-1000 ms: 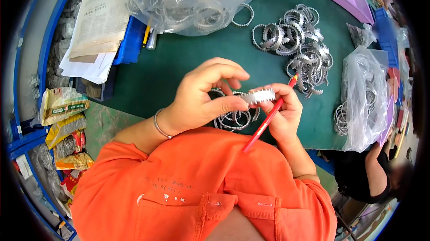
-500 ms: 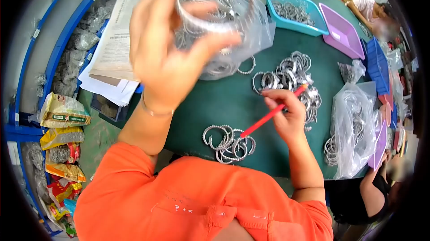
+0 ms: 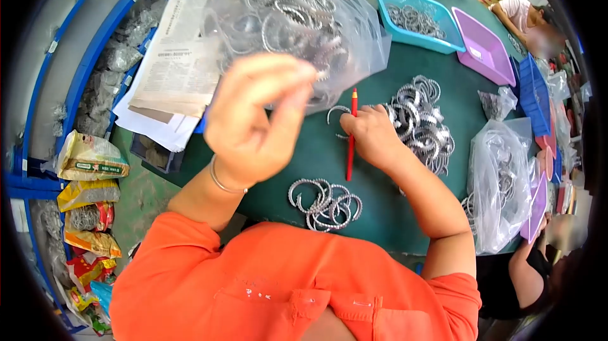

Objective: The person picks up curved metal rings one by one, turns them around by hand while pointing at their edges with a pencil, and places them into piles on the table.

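My left hand (image 3: 256,116) is raised over the clear plastic bag (image 3: 364,40) of toothed metal rings. Its thumb and fingertips are drawn together, slightly blurred, and no ring shows in them. A red pencil (image 3: 351,151) stays in my right hand (image 3: 375,133), its tip pointing away from me. The fingers of that hand are closed beside a metal ring (image 3: 330,113), which they partly hide; whether they grip it is unclear. Right of this hand lies a pile of rings (image 3: 423,122). A smaller group of rings (image 3: 324,205) lies near my shirt.
Newspaper sheets (image 3: 179,56) lie at the left. A teal tray (image 3: 453,40) of rings and a purple tray (image 3: 484,46) stand at the back right. Another plastic bag (image 3: 500,189) of rings is at the right edge. Other people sit at the right and back right.
The large ring seen in my left hand no longer shows there, and its fingers have closed. My right hand moved left and away from me with the pencil, beside the single ring, which shifted nearer.
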Available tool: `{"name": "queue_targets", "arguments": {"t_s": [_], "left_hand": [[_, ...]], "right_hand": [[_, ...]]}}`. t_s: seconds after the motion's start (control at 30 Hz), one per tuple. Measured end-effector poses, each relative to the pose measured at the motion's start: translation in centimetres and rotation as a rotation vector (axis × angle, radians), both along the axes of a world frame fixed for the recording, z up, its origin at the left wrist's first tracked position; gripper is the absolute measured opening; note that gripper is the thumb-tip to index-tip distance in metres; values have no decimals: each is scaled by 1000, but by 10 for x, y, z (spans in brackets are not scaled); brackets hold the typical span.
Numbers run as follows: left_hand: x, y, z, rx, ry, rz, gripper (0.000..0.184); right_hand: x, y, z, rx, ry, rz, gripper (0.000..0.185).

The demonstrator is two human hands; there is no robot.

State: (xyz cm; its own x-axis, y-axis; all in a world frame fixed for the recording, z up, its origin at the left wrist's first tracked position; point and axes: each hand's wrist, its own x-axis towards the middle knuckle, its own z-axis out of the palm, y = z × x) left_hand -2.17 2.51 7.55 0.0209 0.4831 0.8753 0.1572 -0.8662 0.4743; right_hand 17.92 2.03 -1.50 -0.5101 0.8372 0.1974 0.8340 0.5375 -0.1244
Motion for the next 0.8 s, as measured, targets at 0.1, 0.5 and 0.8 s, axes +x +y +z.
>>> {"name": "queue_targets", "arguments": {"t_s": [0.1,0.5,0.8], "left_hand": [[4,-20,-39,-340,267,-245,22],[8,-29,-100,-1744,-167,-1122,36],[8,-49,-91,-1485,-180,-757,28]], "right_hand": [[9,-19,8,-144,234,230,17],[23,-88,34,-307,845,229,25],[9,-114,7,-457,1660,-370,11]]}}
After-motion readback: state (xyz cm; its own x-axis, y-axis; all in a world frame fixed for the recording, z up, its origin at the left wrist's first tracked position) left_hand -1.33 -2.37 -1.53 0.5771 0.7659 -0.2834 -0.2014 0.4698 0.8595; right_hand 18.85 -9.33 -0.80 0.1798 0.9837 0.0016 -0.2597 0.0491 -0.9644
